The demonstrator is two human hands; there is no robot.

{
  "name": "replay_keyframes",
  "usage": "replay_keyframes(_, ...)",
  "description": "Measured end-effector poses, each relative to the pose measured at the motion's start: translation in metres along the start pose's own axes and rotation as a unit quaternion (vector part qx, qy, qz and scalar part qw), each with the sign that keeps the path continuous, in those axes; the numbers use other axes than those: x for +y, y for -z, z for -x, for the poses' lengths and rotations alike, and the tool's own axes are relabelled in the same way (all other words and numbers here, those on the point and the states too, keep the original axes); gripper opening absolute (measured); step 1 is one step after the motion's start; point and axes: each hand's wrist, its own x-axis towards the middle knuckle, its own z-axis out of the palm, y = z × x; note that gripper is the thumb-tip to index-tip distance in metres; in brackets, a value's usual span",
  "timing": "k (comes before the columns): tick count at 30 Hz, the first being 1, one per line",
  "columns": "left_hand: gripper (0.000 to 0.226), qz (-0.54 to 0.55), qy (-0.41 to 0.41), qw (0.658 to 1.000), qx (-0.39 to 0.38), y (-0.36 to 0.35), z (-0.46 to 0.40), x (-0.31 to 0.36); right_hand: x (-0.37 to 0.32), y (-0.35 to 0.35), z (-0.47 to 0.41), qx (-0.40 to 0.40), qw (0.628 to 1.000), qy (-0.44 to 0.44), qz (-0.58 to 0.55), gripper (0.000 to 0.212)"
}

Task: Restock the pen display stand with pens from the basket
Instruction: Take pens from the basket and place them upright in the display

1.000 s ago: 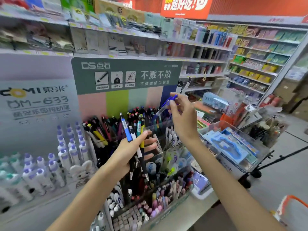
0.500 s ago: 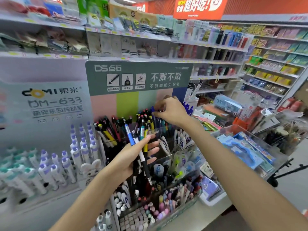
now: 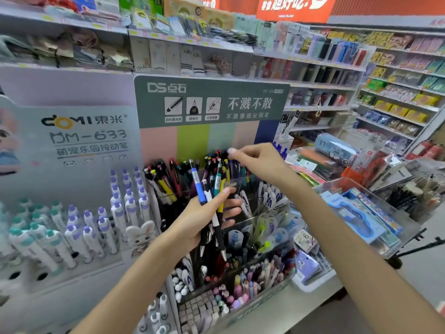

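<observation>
The pen display stand (image 3: 250, 189) has clear tiered compartments under a grey-green header card, and its back row is crowded with upright pens (image 3: 173, 179). My left hand (image 3: 192, 225) sits in front of the stand's middle, shut on a bundle of pens (image 3: 212, 206): a blue one, a teal one, a yellow one and white-black ones, tips down. My right hand (image 3: 260, 165) reaches over the back row at the right, its index finger touching the pen tops. I see nothing between its fingers. The basket is out of view.
A white stand of purple- and teal-capped pens (image 3: 79, 227) fills the left. Erasers and pastel pens (image 3: 231, 295) lie in the front tray. A clear bin of blue packs (image 3: 361, 213) stands at the right, with store shelves (image 3: 397, 97) behind it.
My right hand carried a blue pen down into the stand's back row and let go of it. It now rests at the pen tops without it. My left hand kept its bundle.
</observation>
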Motion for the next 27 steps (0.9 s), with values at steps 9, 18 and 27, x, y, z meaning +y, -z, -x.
replay_keyframes(9,0.022,-0.023,-0.028,0.999,-0.006,-0.007,0.001,0.002,0.01,-0.004,0.025,-0.105,0.975,-0.087,-0.178,0.017)
replay_keyframes(18,0.029,0.023,-0.015,1.0,-0.007,0.004,0.008,0.014,0.011,0.046,0.011,0.162,0.95,0.013,-0.268,0.019)
replay_keyframes(27,0.026,0.011,0.005,1.0,0.024,-0.003,0.011,0.008,0.01,0.01,-0.014,0.157,0.98,0.121,0.021,0.024)
